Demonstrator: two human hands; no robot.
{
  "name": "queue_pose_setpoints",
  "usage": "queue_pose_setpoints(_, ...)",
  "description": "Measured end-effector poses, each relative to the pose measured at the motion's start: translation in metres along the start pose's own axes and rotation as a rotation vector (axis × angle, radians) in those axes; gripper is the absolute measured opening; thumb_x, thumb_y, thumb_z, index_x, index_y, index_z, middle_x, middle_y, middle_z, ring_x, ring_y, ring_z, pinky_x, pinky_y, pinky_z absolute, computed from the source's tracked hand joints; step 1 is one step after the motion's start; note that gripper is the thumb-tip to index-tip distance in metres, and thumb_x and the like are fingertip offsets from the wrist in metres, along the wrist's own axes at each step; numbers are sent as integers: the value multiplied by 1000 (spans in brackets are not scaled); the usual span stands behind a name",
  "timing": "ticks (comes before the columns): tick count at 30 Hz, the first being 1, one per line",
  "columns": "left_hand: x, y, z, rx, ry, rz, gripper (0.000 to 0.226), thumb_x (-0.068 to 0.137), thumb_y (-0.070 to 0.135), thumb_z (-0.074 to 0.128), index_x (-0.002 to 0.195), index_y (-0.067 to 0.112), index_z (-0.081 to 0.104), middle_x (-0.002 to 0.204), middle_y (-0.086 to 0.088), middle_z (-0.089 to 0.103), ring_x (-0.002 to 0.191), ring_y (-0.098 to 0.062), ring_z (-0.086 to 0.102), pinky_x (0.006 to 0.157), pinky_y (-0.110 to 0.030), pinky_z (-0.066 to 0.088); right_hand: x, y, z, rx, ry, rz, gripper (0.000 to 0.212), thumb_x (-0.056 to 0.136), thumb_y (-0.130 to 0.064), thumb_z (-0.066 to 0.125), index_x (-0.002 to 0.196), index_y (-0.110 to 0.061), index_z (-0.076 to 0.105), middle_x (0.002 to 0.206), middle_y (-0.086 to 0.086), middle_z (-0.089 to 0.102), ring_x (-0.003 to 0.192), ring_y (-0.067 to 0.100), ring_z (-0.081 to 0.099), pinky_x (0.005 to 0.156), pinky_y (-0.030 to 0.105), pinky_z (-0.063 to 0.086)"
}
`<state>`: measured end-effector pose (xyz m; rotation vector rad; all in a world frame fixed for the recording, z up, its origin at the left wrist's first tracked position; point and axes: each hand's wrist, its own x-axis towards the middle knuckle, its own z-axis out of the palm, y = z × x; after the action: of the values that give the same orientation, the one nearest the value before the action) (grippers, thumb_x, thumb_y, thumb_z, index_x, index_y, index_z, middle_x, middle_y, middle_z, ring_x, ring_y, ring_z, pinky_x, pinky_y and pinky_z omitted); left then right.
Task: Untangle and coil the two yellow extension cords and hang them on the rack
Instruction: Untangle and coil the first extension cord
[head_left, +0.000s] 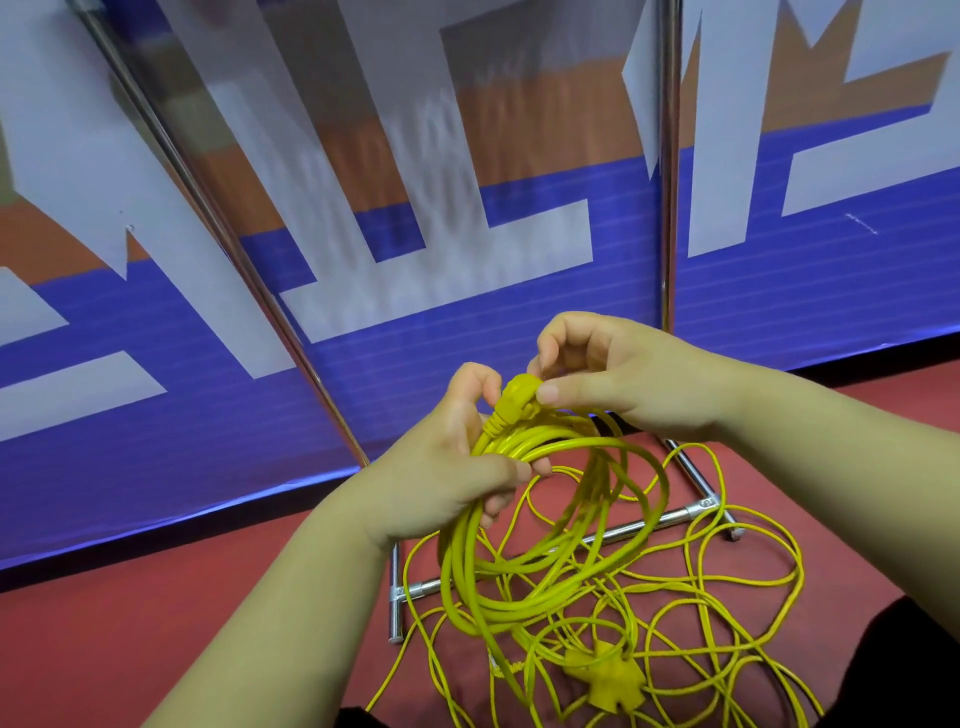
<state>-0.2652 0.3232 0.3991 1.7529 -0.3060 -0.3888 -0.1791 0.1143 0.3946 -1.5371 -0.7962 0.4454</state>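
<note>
**Grip.** The coil (460, 566) of yellow cord is gripped by the left hand (447, 478). Its fingers are curled round the bunched strands at the top of the loops, and the thumb is laid across them. The yellow plug (517, 397), at the coil's upper end, is pinched by the right hand (618, 379) between thumb tip and bent forefinger. The remaining fingers of that hand are curled above it. The left forefinger is seen against the plug's other side. Both hands are held close together, above the floor (208, 597).

**Cord.** Several roughly round turns hang from the left hand, and the lowest reach the tangle below. Loose cord (691, 613) is spread on the red floor in many overlapping loops, over and around the base tubes of the rack (668, 208). A yellow multi-outlet socket block (608, 680) lies in the tangle under the coil. It cannot be told which strands belong to which cord.

**Rack.** Chrome tubing is seen, with two uprights and a base bar with feet on the floor.

**Writing.** The banner (519, 338) behind the rack is printed in blue and orange. It carries large white block shapes like cropped letters, and no word can be read. Any marking on the plug or socket block is too blurred to read.
</note>
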Motion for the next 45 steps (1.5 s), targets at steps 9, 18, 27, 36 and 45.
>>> queue_pose_setpoints(9,-6,5,-7,-227,-28,42,53,81,-16,54,108,23,30,83,-21,64,43,-17,48,39,-24,44,-6,-17,2,-226,-165,-69,65,76,0,81,132,-28,61,127,4,63,109,30,69,97,52,54)
queue_pose_setpoints(18,-8,7,-11,-249,0,20,57,69,-3,71,108,17,35,79,-26,55,42,-18,49,37,-25,44,-13,-24,7,-383,-128,-91,72,73,1,85,133,-30,58,123,-4,68,108,9,68,88,35,58)
queue_pose_setpoints(27,-3,2,-15,-76,41,28,53,82,-7,67,115,18,34,81,-18,60,53,-23,54,64,-44,57,-11,-16,4,-126,-26,-20,48,82,8,75,121,-18,66,105,12,76,97,25,73,86,29,57)
queue_pose_setpoints(36,3,-1,-12,151,245,202,74,83,-6,68,133,34,33,84,-24,69,79,-53,65,72,-61,53,-6,-14,-12,-23,179,-2,42,82,6,74,110,-24,73,94,21,75,78,26,60,72,35,50)
queue_pose_setpoints(45,9,-2,-10,-83,81,161,30,76,12,71,103,26,75,67,-11,50,42,-19,53,49,-26,46,3,4,-17,-28,193,39,44,87,2,70,125,-20,67,103,19,76,104,41,69,98,46,53)
